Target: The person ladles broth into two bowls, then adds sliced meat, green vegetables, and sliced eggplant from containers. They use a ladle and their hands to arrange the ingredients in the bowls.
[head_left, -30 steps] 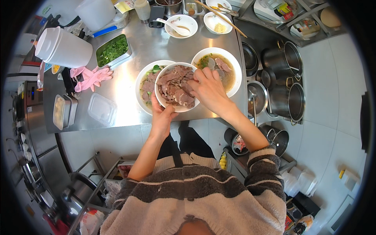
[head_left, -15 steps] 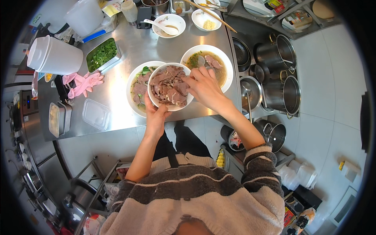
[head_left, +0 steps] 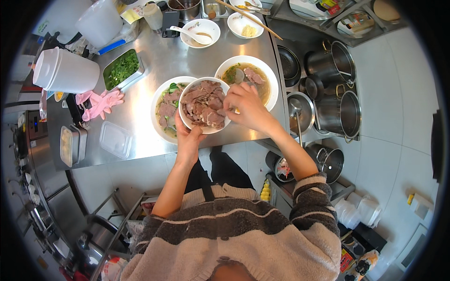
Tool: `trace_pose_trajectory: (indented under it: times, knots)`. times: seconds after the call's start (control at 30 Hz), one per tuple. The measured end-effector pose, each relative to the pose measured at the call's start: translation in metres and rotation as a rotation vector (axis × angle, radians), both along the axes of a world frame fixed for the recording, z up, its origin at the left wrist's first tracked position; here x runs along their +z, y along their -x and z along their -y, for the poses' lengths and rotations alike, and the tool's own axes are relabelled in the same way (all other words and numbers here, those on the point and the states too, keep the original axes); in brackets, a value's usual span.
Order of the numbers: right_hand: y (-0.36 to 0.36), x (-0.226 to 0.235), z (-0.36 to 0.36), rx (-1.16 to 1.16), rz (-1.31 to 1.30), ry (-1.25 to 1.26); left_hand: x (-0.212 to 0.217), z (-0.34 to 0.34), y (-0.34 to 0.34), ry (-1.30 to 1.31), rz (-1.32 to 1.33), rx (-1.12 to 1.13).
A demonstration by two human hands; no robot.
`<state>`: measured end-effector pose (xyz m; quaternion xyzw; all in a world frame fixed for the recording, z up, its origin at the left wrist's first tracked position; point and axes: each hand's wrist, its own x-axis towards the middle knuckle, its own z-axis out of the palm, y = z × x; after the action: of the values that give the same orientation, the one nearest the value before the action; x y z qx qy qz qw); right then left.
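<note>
My left hand [head_left: 188, 143] grips a white bowl [head_left: 186, 122] heaped with brown meat slices [head_left: 204, 103], thumb at its near-left side. My right hand [head_left: 248, 107] is bent over the bowl's right rim, fingers curled and pinched at the edge of the meat; what lies between the fingertips is hidden. Beneath the held bowl, partly covered, a larger white soup bowl [head_left: 156, 122] contains meat slices and green leaves. Beyond my right hand stands another soup bowl [head_left: 274, 89] with broth, chopped greens, pale round slices and a few meat slices.
On the steel counter [head_left: 140, 136] are a metal tray of chopped greens [head_left: 123, 69], pink gloves [head_left: 101, 103], a clear lid [head_left: 116, 139] and a white tub [head_left: 70, 70]. Farther back stand a bowl with a spoon [head_left: 200, 33] and one of minced garlic [head_left: 249, 31]. Pots [head_left: 350, 112] stand right.
My right hand's fingers have curled in closer at the rim of the held bowl. My left hand and the bowl have barely moved; the view has shifted slightly.
</note>
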<state>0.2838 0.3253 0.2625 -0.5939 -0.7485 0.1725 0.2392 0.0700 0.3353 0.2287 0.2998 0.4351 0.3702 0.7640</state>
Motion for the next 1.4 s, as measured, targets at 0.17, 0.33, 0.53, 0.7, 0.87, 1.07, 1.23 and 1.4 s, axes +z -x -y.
trace_pose_trajectory:
  times: [0.17, 0.33, 0.53, 0.7, 0.87, 1.07, 1.23, 1.4]
  knots:
    - [-0.043, -0.004, -0.026, -0.022, -0.278, -0.031, -0.001, -0.002, 0.000, 0.017, -0.040, 0.046]
    - [-0.092, -0.023, -0.050, -0.313, -0.386, 0.283, -0.002, -0.003, 0.004, 0.013, -0.088, 0.064]
    - [-0.107, -0.073, -0.057, -0.232, 0.203, -0.065, -0.002, -0.004, 0.010, 0.023, -0.054, 0.053]
    - [-0.110, -0.085, -0.033, -0.064, 0.348, -0.229, 0.002, -0.002, 0.010, 0.020, -0.040, 0.069]
    - [-0.104, -0.058, -0.012, -0.108, 0.307, -0.184, 0.004, -0.004, 0.012, 0.010, -0.041, 0.062]
    - [-0.052, -0.006, -0.016, -0.211, 0.112, -0.342, 0.007, -0.006, 0.010, 0.028, 0.009, 0.027]
    - [0.007, 0.011, -0.028, -0.010, 0.094, -0.374, 0.011, -0.003, 0.004, 0.077, -0.018, -0.065]
    - [0.031, 0.010, -0.038, 0.025, 0.137, -0.280, 0.012, 0.005, -0.002, 0.033, 0.007, -0.084]
